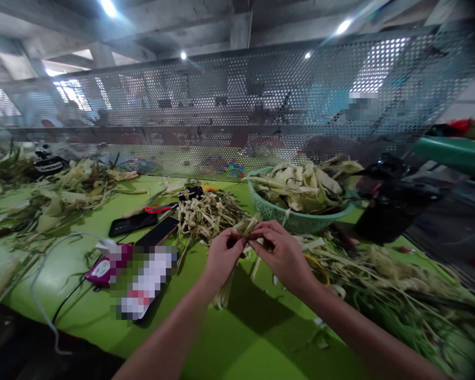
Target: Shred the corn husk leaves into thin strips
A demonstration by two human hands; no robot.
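My left hand (224,254) and my right hand (279,252) meet above the middle of the green table (237,338), fingers pinched together. Between them they hold a small bundle of pale dried corn husk strips (248,226). The bundle's tail hangs below my left hand. Just beyond my left hand lies a heap of small knotted husk pieces (206,214). A green plastic basket (301,221) filled with broad husk leaves (304,184) stands behind my right hand. Loose husk strips (320,248) are spread to the right of that hand.
On the left lie two dark phones (129,224), red-handled scissors (161,208), a purple tissue pack (106,266) and a white cable (37,287). More husks (59,198) cover the far left. A perforated metal screen (206,111) rises behind the table. A black container (391,211) stands right.
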